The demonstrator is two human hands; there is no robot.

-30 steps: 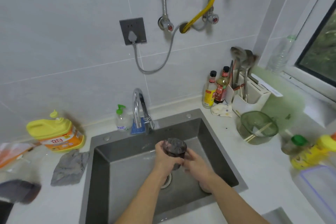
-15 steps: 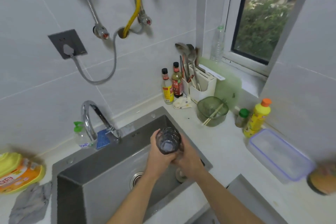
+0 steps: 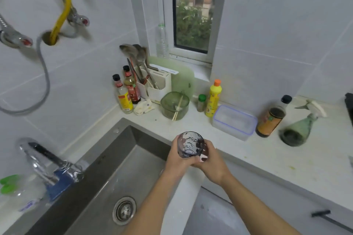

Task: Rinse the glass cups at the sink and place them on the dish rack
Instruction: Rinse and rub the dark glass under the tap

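Observation:
A patterned glass cup [image 3: 190, 144] is held with its mouth turned toward me, above the right rim of the steel sink [image 3: 107, 160]. My left hand [image 3: 176, 158] grips its left side. My right hand [image 3: 211, 160] wraps round its right side and base. Both hands meet under the cup. The chrome tap [image 3: 47, 160] stands at the left, away from the cup, and I see no water running from it. No dish rack is in view.
The white counter [image 3: 267, 158] runs to the right. On it stand a clear lidded box [image 3: 234, 121], a green bowl with chopsticks [image 3: 174, 105], sauce bottles [image 3: 125, 94], a yellow bottle [image 3: 214, 98], a dark bottle [image 3: 272, 117] and a spray bottle [image 3: 299, 128]. The sink drain [image 3: 124, 210] lies below.
Both hands have carried the cup from over the middle of the sink rightward to its right rim. My view has swung right, showing the counter and window.

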